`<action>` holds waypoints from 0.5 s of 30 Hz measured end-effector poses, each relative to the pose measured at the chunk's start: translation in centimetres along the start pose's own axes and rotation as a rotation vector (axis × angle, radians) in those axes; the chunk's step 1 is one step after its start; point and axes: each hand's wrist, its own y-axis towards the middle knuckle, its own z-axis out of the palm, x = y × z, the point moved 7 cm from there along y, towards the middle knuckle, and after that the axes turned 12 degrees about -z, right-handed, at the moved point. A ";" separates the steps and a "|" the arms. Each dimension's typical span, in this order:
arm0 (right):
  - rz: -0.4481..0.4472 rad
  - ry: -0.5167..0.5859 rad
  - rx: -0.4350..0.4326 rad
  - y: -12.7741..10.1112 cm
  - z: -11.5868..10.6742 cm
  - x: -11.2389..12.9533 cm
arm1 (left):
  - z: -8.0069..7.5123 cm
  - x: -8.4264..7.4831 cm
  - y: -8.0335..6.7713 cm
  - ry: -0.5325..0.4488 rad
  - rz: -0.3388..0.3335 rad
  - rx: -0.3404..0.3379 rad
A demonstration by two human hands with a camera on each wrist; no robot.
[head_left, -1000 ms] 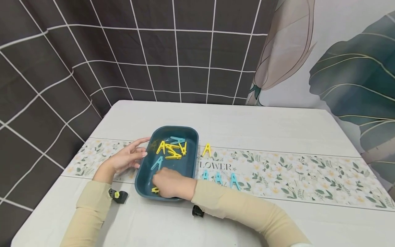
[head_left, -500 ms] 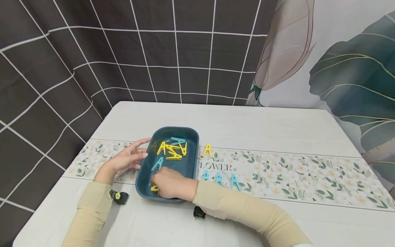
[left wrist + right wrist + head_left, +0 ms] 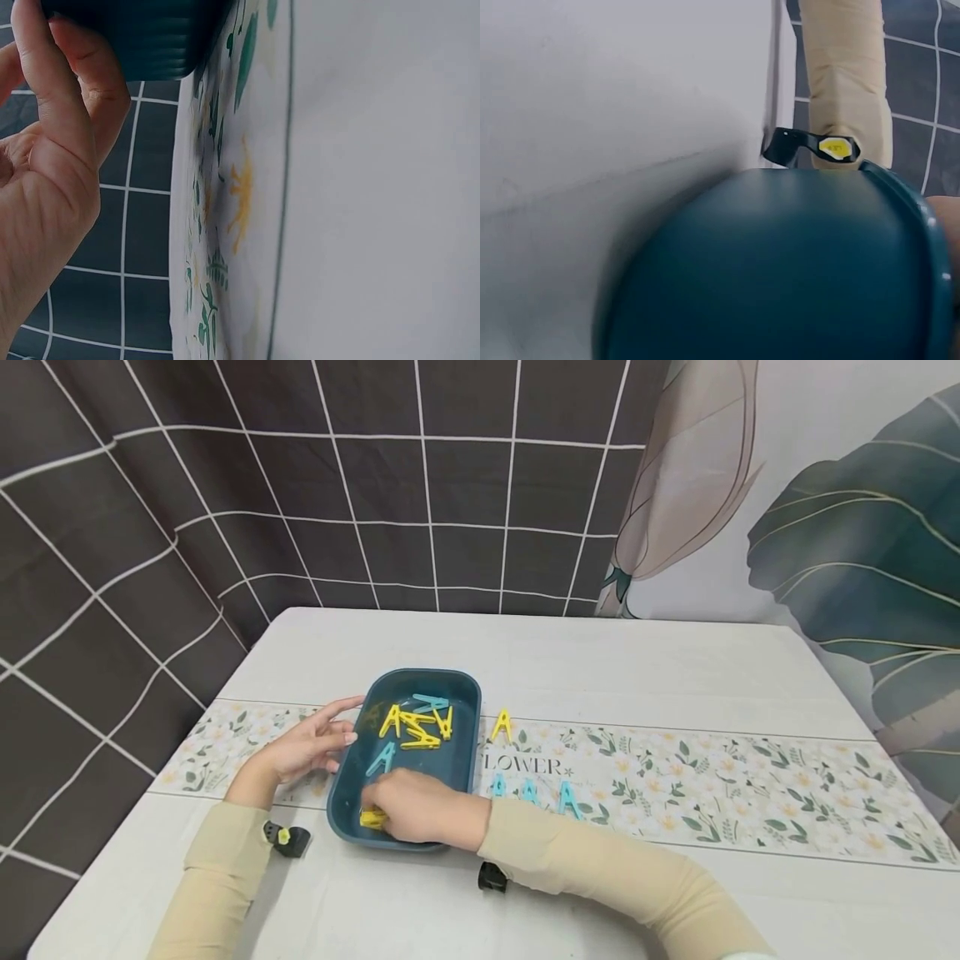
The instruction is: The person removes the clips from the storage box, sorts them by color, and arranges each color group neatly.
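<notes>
The left hand point(image 3: 303, 747) is bracing the teal tray point(image 3: 465, 693) at its nine-o'clock wall with relaxed fingers, steadying it while the right hand point(image 3: 416, 806) is pinching a yellow clothespin point(image 3: 371, 817) at six o'clock.

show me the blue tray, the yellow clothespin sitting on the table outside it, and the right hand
blue tray point(image 3: 467, 752), head view, right wall.
yellow clothespin point(image 3: 502, 725), head view, middle of the peg, on the table beside the tray.
right hand point(image 3: 420, 806), head view, back of the hand, inside the tray's near end.
</notes>
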 end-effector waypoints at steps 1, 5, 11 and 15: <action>-0.002 0.003 -0.008 -0.1 -0.3 0.1 | 0.0 0.0 0.0 -0.001 -0.001 0.000; -0.009 0.003 -0.051 -0.7 -1.5 0.2 | 0.0 0.0 0.1 -0.007 0.000 0.007; 0.017 0.013 -0.102 -1.6 -3.3 -0.2 | 0.0 0.1 0.1 -0.010 0.004 0.014; 0.040 0.090 -0.163 -2.4 -4.6 -0.7 | 0.0 0.1 0.1 -0.010 0.004 0.017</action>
